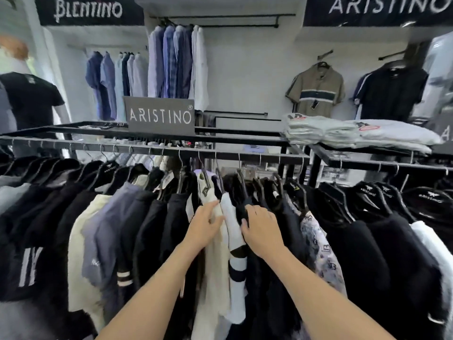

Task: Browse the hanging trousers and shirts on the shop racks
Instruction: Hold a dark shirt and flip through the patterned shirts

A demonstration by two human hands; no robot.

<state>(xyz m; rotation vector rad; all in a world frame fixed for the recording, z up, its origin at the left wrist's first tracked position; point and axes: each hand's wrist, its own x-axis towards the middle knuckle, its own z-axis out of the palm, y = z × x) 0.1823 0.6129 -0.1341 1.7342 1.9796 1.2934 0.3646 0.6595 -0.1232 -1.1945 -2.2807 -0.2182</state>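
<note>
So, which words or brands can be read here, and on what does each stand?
"BLENTINO": left wall banner.
"ARISTINO": right wall banner.
"ARISTINO": rack sign.
"ARISTINO": hanger, small.
Price tags and folded shirt prints: too blurred to read.

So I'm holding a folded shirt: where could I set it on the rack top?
The rack top looks bare between the ARISTINO sign and the folded shirt stacks. Below, the hanging shirts are tightly packed, barely parted between both hands.
</note>
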